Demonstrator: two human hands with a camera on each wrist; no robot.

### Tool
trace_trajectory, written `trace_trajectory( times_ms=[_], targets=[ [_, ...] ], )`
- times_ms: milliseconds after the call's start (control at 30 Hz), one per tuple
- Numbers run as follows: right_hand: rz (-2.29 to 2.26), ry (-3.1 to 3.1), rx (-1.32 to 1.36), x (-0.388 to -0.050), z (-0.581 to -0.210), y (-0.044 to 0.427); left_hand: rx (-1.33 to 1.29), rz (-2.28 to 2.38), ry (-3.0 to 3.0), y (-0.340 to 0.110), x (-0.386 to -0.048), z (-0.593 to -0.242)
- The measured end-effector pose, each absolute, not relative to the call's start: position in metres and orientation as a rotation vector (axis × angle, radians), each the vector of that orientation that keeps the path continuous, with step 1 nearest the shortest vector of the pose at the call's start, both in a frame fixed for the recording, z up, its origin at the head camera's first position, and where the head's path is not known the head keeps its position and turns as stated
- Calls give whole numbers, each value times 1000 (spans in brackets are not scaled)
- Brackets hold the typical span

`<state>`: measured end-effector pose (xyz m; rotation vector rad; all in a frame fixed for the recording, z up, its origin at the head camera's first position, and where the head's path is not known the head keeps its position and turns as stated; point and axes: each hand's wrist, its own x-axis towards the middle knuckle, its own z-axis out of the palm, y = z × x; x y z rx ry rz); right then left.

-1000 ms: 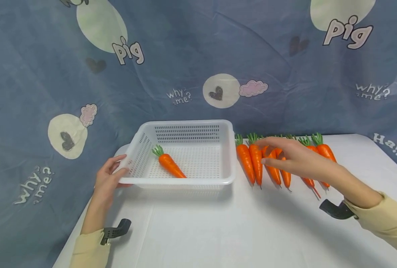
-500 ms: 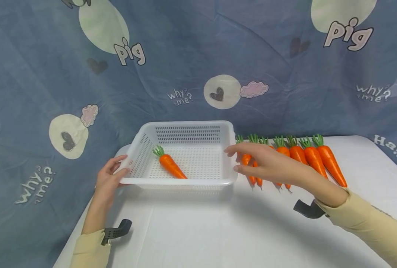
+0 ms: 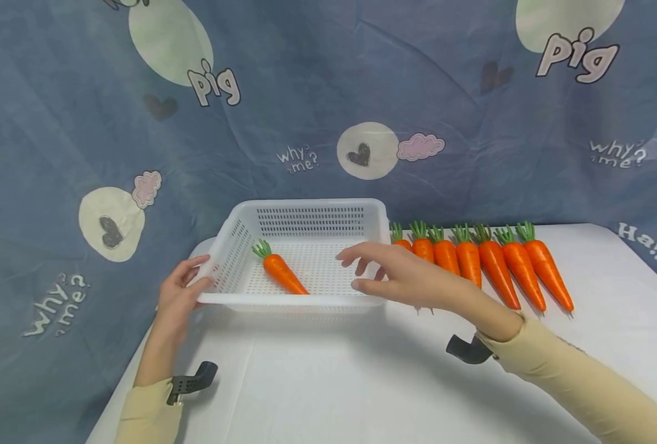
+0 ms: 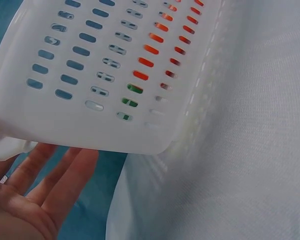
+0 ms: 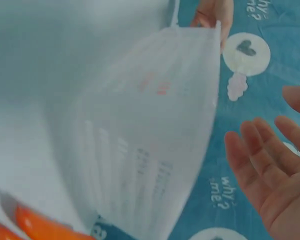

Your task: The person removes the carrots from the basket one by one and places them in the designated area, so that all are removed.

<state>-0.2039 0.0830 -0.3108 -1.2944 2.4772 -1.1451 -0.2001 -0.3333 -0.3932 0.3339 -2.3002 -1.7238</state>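
Observation:
A white plastic basket (image 3: 284, 300) with slotted walls stands on the table, one orange carrot (image 3: 284, 275) with a green top lying inside. At its left rim my left hand (image 3: 176, 297) grips the edge; the left wrist view shows fingers (image 4: 70, 182) against the rim's underside, with the carrot's colours through the slots. My right hand (image 3: 392, 274) hovers over the basket's right side, fingers loosely bent and holding nothing. In the right wrist view that hand (image 5: 277, 180) is apart from the basket wall (image 5: 155, 130).
Right of the basket, several carrots (image 3: 495, 271) lie in a row, tops toward the back; my right hand and forearm partly cover the leftmost ones. A blue printed cloth (image 3: 450, 74) hangs behind the white table (image 3: 306, 382).
My right hand has moved left from above the row of carrots to over the basket's right side, uncovering more of the row. My left hand and the basket stay put.

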Motion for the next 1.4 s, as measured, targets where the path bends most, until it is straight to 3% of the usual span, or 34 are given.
trace_trajectory(
  times_ms=[700, 933, 1400],
  targets=[
    [-1204, 2452, -1261, -206, -334, 20, 342, -1708, -2339, -326, -195, -384],
    [-1146, 2492, -1245, -211, -335, 6, 284, -1717, -2274, -368, -229, -443],
    [-1135, 2528, -1198, -230, -331, -21, 311, -1734, -2300, -334, -200, -394]
  ],
)
